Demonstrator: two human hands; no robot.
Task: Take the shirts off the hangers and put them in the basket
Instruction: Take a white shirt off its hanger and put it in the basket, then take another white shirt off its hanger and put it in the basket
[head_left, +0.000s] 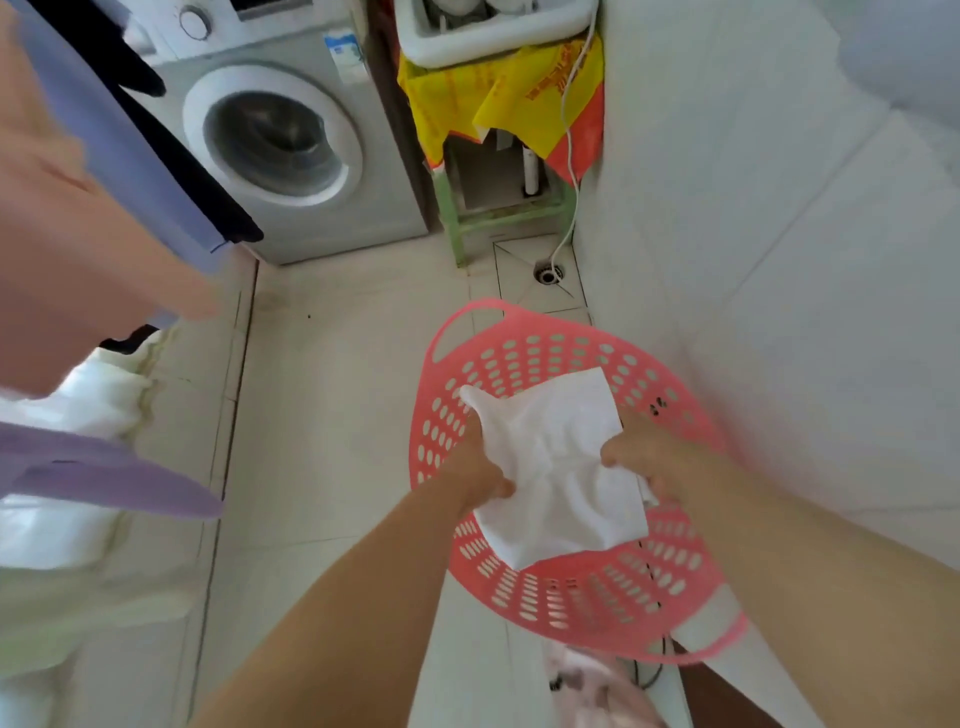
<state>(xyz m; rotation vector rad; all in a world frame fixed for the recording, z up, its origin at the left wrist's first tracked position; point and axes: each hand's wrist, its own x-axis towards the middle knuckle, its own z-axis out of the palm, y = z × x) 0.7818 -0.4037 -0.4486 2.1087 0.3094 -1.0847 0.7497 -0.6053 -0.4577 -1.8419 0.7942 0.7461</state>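
A round pink plastic basket (545, 325), its walls pierced with rows of oval holes and a loop handle at either end, stands on the tiled floor (337, 415) by its right edge, against the white wall. A white shirt (561, 467), soft and crumpled, is held in the basket's mouth; whether it touches the bottom cannot be told. The left hand (480, 475) has its grip closed on the shirt's left side, the right hand (641, 452) has its grip bunching the right side. At the floor's far edge stands a grey front-loading washing machine (291, 156) with a round glass door. Lavender cloth (119, 130) and black cloth (156, 119) hang blurred at the left.
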